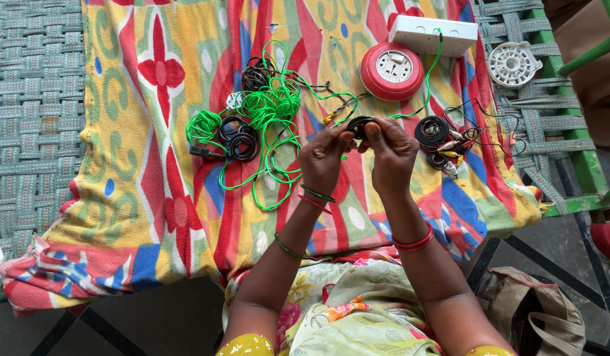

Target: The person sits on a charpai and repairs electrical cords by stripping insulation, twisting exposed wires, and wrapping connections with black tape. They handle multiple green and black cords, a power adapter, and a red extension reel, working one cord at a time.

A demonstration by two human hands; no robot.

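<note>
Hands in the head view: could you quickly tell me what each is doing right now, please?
Left hand: fingers pinched on the small black wire coil.
Right hand: pinched on the same coil.

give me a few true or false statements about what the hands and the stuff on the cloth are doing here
1. Both hands hold a small black wire coil. True.
2. The left hand rests flat on the cloth. False: it is raised, pinching the coil with the right hand.
3. The green wire lies in a loose tangle. True.
4. The red round socket sits on the person's lap. False: it lies on the patterned cloth, beside a white box.
</note>
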